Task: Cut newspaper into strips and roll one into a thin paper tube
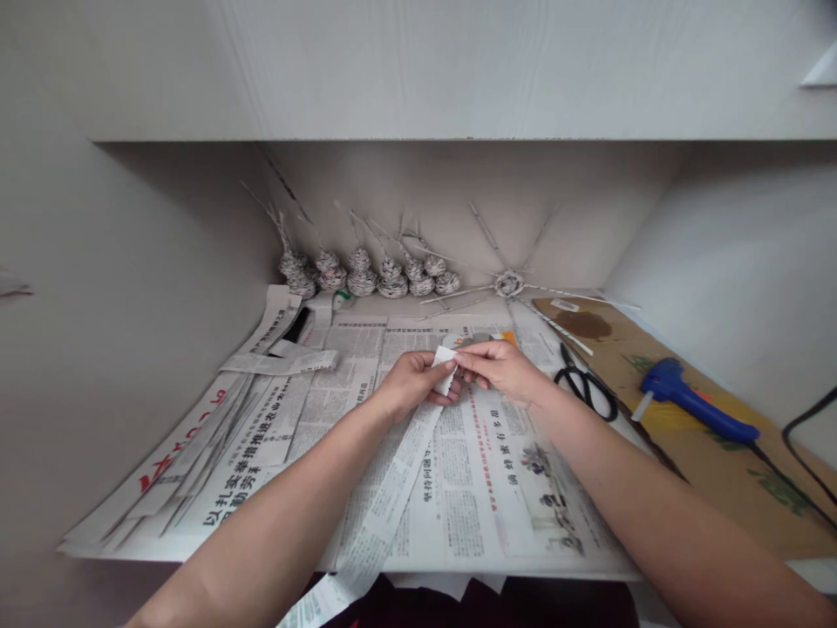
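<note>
Head cam only: above tabletop (392,307), near-edge side, facing forward and down toward far edge, hands (413,377) close.

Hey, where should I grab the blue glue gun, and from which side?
Probably best by the middle of its blue handle, right hand coming from above on the near side. The gun lies on the cardboard, its long handle slanting rightward and nearer, with the cord trailing from its end, well clear of the white rod.

Dim diffuse light, soft shadows, stretched edges
</note>
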Available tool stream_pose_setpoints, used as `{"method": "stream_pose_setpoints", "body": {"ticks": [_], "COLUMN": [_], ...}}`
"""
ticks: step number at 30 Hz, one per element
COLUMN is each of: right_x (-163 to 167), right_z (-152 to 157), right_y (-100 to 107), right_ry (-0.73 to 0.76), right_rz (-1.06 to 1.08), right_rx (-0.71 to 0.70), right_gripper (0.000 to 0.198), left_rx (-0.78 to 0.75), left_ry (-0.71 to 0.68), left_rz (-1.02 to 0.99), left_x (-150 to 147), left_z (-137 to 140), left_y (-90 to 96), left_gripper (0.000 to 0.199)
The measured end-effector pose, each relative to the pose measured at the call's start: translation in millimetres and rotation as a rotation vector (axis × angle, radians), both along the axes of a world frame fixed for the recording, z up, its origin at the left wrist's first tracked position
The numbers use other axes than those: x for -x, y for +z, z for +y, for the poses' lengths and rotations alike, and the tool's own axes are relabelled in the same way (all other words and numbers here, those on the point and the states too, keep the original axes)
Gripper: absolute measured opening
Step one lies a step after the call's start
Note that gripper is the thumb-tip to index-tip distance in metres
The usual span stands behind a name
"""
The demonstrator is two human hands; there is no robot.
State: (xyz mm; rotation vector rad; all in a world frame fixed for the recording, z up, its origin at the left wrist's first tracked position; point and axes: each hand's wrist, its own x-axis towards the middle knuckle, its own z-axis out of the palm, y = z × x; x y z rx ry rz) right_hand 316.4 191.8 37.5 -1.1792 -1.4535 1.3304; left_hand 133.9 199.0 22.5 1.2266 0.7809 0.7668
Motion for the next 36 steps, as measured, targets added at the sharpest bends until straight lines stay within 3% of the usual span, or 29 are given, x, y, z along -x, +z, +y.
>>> {"method": "stream_pose_setpoints", "body": {"ticks": [11,36], "right_x": [-7.7,0.0], "right_z": [0.2,-2.1], "right_y": [2.1,4.6], "right_ry": [0.073,0.002], "right_rz": [-0.008,-0.128], "right_rx": [-0.008,-0.06], "right_gripper": [0.046,0.035], "left_rx": [0.012,-0.009], "left_ry": [-0.014,0.057], "left_rz": [0.005,0.054], "left_x": [1.1,-2.3], "left_z": [-1.2,-3.9], "left_y": [3.6,4.9], "left_gripper": [0.047,0.048]}}
